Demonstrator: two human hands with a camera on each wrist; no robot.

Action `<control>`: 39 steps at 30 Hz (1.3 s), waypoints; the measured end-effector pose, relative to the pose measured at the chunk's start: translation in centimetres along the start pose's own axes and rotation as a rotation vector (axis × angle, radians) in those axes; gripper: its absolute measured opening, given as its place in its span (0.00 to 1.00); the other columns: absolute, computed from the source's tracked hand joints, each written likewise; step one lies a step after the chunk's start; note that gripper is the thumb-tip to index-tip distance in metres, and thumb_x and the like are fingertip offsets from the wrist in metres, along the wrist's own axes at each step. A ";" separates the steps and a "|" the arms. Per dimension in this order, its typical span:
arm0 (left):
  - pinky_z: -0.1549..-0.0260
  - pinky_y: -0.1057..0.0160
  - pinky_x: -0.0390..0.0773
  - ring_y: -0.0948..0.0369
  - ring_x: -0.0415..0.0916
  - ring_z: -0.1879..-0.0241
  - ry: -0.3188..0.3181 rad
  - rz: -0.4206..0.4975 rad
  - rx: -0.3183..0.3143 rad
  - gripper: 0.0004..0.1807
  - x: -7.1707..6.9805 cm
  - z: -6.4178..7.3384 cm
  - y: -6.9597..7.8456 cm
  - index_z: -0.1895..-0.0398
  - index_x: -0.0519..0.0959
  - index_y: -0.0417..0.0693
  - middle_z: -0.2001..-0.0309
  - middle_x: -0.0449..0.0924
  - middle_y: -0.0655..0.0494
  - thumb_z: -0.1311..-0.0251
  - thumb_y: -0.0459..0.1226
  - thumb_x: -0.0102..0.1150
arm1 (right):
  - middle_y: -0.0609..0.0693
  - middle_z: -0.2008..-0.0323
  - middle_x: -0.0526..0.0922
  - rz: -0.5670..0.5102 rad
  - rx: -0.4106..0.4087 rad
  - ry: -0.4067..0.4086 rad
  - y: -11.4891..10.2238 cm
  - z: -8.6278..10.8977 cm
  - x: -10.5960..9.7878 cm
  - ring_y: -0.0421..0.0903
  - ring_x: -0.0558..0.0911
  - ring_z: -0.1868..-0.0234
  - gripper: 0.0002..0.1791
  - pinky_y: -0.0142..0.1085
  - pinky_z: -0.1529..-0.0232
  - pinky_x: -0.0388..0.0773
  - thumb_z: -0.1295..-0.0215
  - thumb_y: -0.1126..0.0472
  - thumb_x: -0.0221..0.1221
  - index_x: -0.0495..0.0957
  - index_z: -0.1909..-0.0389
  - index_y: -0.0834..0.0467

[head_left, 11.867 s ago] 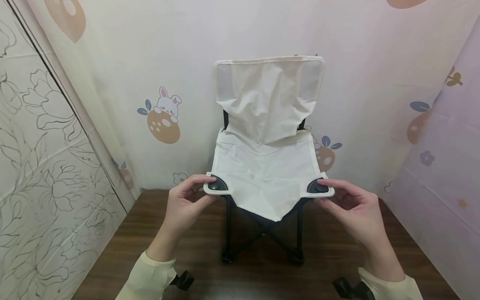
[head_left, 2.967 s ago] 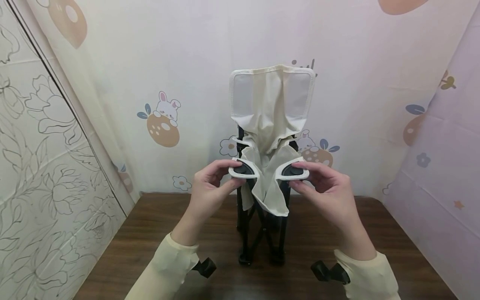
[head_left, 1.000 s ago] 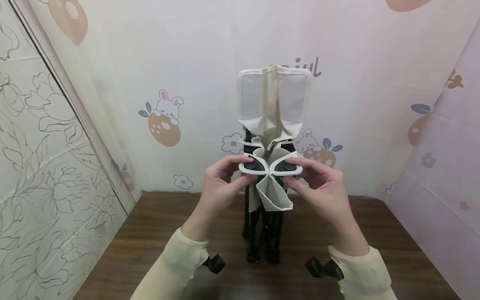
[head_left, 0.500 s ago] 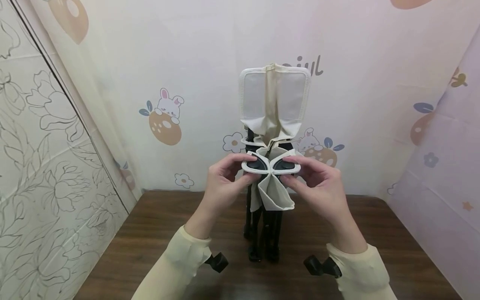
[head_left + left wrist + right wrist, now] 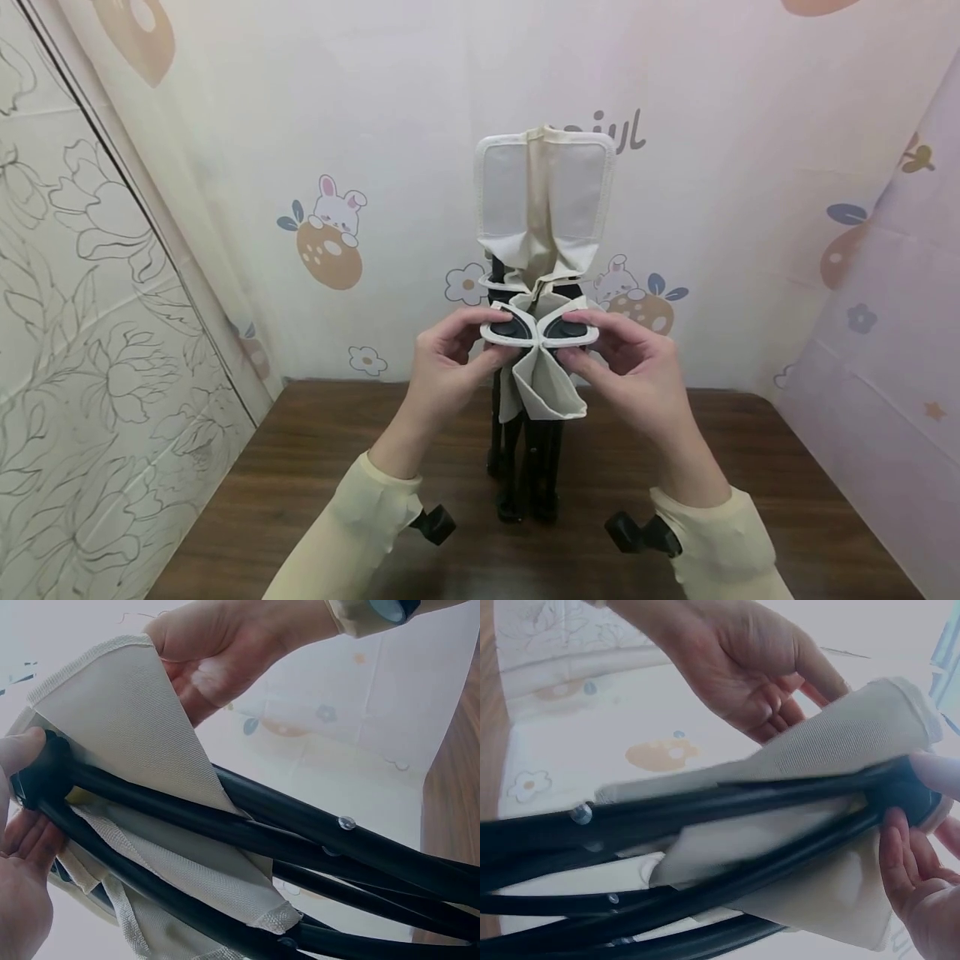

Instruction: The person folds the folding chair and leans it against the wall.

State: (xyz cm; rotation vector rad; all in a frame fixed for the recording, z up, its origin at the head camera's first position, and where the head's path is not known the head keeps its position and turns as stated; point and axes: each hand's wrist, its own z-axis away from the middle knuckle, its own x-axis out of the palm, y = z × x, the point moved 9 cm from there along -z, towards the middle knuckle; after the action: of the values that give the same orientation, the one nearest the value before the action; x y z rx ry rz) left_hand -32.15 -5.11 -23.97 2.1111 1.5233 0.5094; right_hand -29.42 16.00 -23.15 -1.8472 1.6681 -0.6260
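A folding chair (image 5: pixel 553 392) with cream fabric and black tube legs (image 5: pixel 531 467) stands upright on the table, its frame drawn together into a narrow bundle. My left hand (image 5: pixel 448 354) pinches the black-capped front left seat corner between thumb and fingers. The front right corner is pinched the same way by my right hand (image 5: pixel 633 358). Both corners meet at the middle, and the seat cloth sags in a fold below them. Behind, the backrest (image 5: pixel 502 187) is creased down its centre. Each wrist view shows a black corner joint (image 5: pixel 49 769) with the tubes running from it.
A dark wood table (image 5: pixel 337 450) lies under the chair. Behind it hangs a pale curtain (image 5: pixel 405 100) with rabbit and fruit prints. A flower-patterned panel (image 5: pixel 97 333) closes off the left side, and another pale curtain (image 5: pixel 885 400) the right.
From spread wide, the chair's seat corners have come together as both hands moved inward. The legs drew close and the backrest narrowed. Over the last half second almost nothing moved.
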 end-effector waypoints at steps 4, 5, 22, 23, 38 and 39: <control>0.46 0.63 0.85 0.56 0.87 0.51 0.015 -0.015 0.011 0.18 -0.3 0.1 0.2 0.47 0.84 0.28 0.51 0.86 0.34 0.41 0.16 0.71 | 0.58 0.49 0.90 0.003 0.003 0.002 0.1 0.1 0.2 0.47 0.88 0.50 0.26 0.33 0.41 0.85 0.41 0.87 0.68 0.84 0.41 0.73; 0.46 0.62 0.85 0.56 0.87 0.51 0.020 -0.019 0.013 0.18 -0.4 0.1 0.2 0.47 0.84 0.28 0.51 0.86 0.34 0.41 0.16 0.71 | 0.58 0.49 0.89 0.004 0.004 0.002 0.1 0.1 0.2 0.47 0.88 0.50 0.26 0.34 0.40 0.84 0.41 0.87 0.68 0.83 0.41 0.73; 0.38 0.52 0.84 0.48 0.85 0.43 0.018 -0.100 0.009 0.18 -1.4 0.1 0.4 0.46 0.87 0.30 0.47 0.88 0.39 0.41 0.17 0.73 | 0.59 0.46 0.87 0.004 -0.002 0.007 0.5 0.3 0.4 0.48 0.89 0.48 0.25 0.38 0.36 0.83 0.41 0.86 0.69 0.83 0.42 0.75; 0.38 0.53 0.84 0.48 0.85 0.43 0.015 -0.104 0.006 0.18 -1.4 0.1 0.3 0.46 0.87 0.31 0.47 0.88 0.40 0.40 0.18 0.73 | 0.58 0.46 0.87 0.008 -0.002 0.005 0.5 0.2 0.4 0.48 0.89 0.48 0.25 0.38 0.36 0.83 0.41 0.86 0.69 0.83 0.42 0.75; 0.44 0.60 0.86 0.52 0.86 0.45 -0.019 -0.139 0.000 0.16 -1.6 -0.5 -0.6 0.46 0.87 0.32 0.46 0.89 0.42 0.37 0.20 0.72 | 0.58 0.46 0.87 0.013 0.006 -0.009 1.1 -0.5 0.6 0.48 0.88 0.45 0.26 0.39 0.33 0.80 0.41 0.87 0.68 0.83 0.41 0.74; 0.44 0.58 0.86 0.52 0.86 0.45 -0.017 -0.137 -0.003 0.16 -1.6 -0.5 -0.7 0.46 0.87 0.32 0.46 0.89 0.42 0.36 0.20 0.72 | 0.58 0.46 0.87 0.012 0.007 -0.004 1.1 -0.5 0.6 0.48 0.88 0.45 0.26 0.39 0.33 0.80 0.42 0.88 0.68 0.83 0.41 0.74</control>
State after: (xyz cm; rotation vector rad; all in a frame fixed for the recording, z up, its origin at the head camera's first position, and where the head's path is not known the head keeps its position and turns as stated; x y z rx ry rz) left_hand -33.45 -6.35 -24.06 1.9862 1.6432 0.4434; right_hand -30.50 15.28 -23.57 -1.8311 1.6718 -0.6219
